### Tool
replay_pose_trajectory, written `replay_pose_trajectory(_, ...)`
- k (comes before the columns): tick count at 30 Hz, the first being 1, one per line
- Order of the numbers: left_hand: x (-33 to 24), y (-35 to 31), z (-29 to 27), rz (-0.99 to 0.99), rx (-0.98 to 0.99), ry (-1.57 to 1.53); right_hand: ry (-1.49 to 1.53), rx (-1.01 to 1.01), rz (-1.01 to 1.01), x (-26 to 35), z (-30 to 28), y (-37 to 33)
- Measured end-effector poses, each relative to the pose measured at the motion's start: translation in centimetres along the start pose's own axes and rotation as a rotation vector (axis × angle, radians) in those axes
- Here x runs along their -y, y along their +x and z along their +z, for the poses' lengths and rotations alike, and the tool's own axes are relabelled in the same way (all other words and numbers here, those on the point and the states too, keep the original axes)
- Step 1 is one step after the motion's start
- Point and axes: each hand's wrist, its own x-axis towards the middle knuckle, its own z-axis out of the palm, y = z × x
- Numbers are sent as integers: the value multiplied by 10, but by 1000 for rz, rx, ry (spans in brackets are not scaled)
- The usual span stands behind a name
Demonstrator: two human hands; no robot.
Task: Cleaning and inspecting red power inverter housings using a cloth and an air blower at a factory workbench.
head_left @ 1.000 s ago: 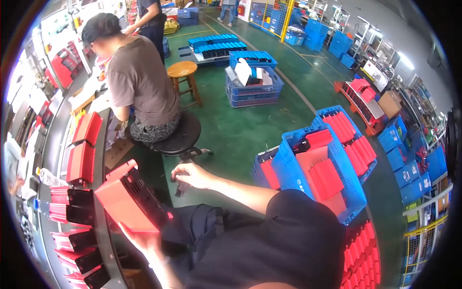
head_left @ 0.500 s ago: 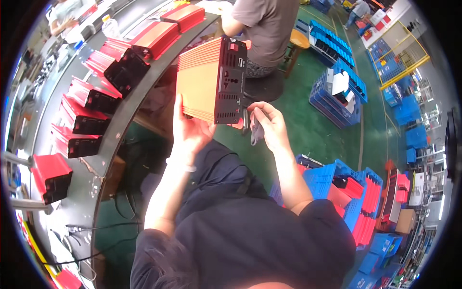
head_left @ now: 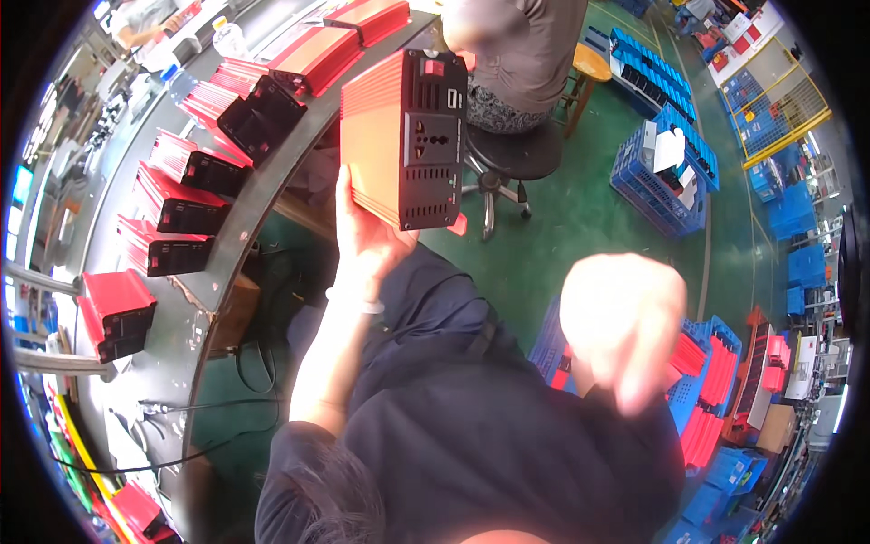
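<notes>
A red power inverter (head_left: 376,136) with a black socket panel is held upright by my left hand (head_left: 370,240), the thumb along its side and the fingers underneath. My right hand (head_left: 621,317) is raised close to the camera, over the blue crates at the right. It looks bent, but blur and glare smear its fingers, and no cloth can be made out in it. More red inverters (head_left: 186,204) with black end panels stand in a row along the curved workbench (head_left: 222,263) to the left.
A person (head_left: 535,54) sits ahead near a black swivel stool (head_left: 517,156). Blue crates (head_left: 720,344) with red parts stand at my right; another blue crate (head_left: 657,190) is farther off. Black cables (head_left: 217,403) hang off the bench at lower left. A bottle (head_left: 228,38) stands on the bench.
My right hand, which held a grey cloth beside the inverter, has swung right and up towards the camera. My left hand still holds the inverter, now turned slightly. The view has shifted a little.
</notes>
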Motion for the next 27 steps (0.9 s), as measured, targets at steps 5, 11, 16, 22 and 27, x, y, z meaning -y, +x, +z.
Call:
replay_pose_trajectory(5,-4,-7,3,18,43,-15,2,286,-38,1,16,44)
replay_pose_trajectory(11,-2,-10,5,18,34,-3,99,220,-114,-10,21,51)
replay_pose_trajectory(16,12,0,19,-16,59,80,61,582,-228,-1,0,77)
replay_pose_trajectory(22,-6,-19,-1,50,68,87,89,1,-183,-28,11,39)
replay_pose_trajectory(27,6,-14,10,-35,119,59,-745,-893,43,-36,-35,20)
